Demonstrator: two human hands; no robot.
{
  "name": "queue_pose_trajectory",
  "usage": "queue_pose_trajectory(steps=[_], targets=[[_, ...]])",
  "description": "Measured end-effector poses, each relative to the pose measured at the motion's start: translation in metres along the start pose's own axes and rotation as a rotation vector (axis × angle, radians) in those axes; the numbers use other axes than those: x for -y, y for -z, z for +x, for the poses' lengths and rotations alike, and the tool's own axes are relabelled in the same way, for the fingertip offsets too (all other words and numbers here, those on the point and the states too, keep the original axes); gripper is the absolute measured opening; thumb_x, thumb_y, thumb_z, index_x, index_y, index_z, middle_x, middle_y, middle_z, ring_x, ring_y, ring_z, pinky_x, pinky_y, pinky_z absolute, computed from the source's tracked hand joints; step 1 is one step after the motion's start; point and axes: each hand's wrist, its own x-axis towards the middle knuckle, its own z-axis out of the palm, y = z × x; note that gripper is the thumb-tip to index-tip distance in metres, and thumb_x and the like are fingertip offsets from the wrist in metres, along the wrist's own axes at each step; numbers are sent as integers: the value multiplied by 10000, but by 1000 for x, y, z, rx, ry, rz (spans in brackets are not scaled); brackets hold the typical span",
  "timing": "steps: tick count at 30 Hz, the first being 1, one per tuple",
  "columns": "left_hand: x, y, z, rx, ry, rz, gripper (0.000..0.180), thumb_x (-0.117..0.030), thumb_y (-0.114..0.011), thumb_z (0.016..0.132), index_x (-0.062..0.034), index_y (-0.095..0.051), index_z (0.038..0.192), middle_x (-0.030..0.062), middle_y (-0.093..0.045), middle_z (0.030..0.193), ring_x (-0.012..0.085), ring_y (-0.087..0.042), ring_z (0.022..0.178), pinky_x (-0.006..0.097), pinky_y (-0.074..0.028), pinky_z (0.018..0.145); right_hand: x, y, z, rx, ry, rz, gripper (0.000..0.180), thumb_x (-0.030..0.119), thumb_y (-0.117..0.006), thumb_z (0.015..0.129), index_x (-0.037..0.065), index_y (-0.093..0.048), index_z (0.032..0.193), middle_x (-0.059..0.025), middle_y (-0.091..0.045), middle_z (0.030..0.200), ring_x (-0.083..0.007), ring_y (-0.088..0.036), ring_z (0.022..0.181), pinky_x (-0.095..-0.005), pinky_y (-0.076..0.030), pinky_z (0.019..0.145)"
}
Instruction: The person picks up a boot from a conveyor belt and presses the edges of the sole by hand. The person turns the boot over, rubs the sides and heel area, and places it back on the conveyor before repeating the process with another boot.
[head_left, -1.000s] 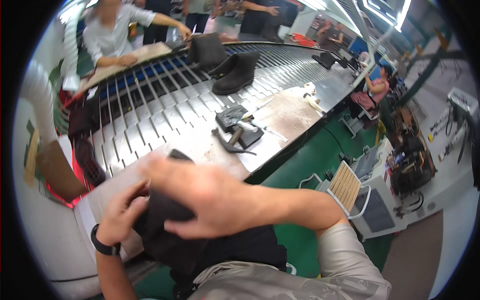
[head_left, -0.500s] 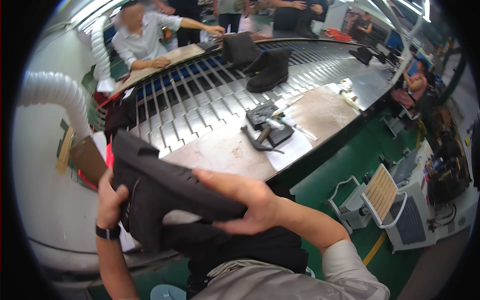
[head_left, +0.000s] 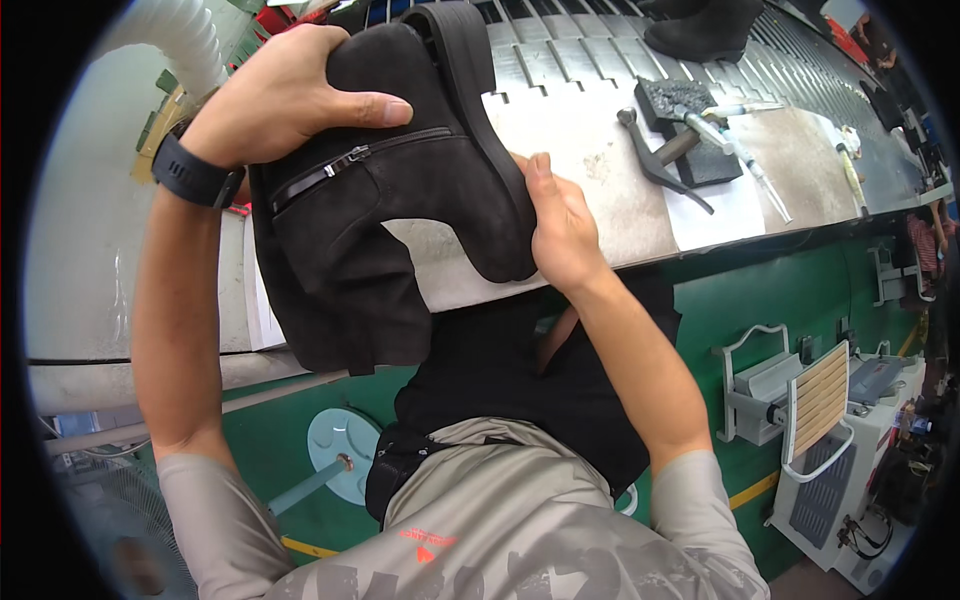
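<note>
A black boot [head_left: 420,185] with a side zipper [head_left: 350,158] is held up in front of me, tilted, its dark sole [head_left: 487,130] facing right and its toe pointing down. My left hand [head_left: 285,95] grips it near the heel, thumb pressed on the upper above the zipper and the other fingers hidden behind. Against the sole near the toe is my right hand [head_left: 563,225], its thumb on the sole edge and its remaining fingers out of sight. The boot's soft shaft [head_left: 350,310] hangs at the lower left.
On the worktable [head_left: 570,140] lie a hammer [head_left: 665,155], a dark block [head_left: 700,125] and several syringe-like tubes [head_left: 765,185]. Another black boot [head_left: 705,30] stands beyond on metal slats. A white duct [head_left: 170,35] is at left; a slatted-back chair [head_left: 815,410] stands at right.
The boot has been turned so its sole faces right and its zipper shows. My left hand moved up to the heel end. My view has tilted down toward my body.
</note>
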Motion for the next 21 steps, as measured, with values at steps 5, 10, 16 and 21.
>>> queue_pose_trajectory(steps=[5, 10, 16, 21], targets=[[0, -4, 0, -10, -22, -34, 736, -431, -923, 809, 119, -670, 1228, 168, -763, 1025, 230, -733, 971, 354, -578, 898, -9, 4, 6, 8, -110, 40, 620, 402, -367, 1201, -121, -595, 1444, -116, -752, 1235, -164, -662, 1175, -304, -490, 1056], [-5, -5, -5, 11, 29, 14, 770, -419, -935, 792, 81, -659, 1308, 162, -765, 1091, 232, -740, 1034, 353, -574, 944, 25, 1, 4, 24, -51, -335, 539, 355, -454, 1179, -89, -619, 1435, -96, -775, 1080, -166, -682, 1015, -314, -515, 947], [-2, -5, -5, -66, -121, -13, 809, -428, -981, 735, 52, -664, 1304, 140, -753, 1105, 225, -725, 1039, 354, -559, 980, 33, 14, 76, -30, 1, -22, 394, 318, -635, 1080, -40, -747, 1200, -62, -735, 991, -157, -658, 956, -289, -506, 868], [-61, -2, -10, -98, -93, 327, 763, -553, -985, 720, 51, -713, 1101, 154, -779, 969, 330, -761, 889, 382, -596, 797, 76, -14, 129, 78, -27, 307, 444, 390, -501, 1140, 3, -673, 1269, -77, -768, 1035, -183, -750, 884, -289, -596, 795]])
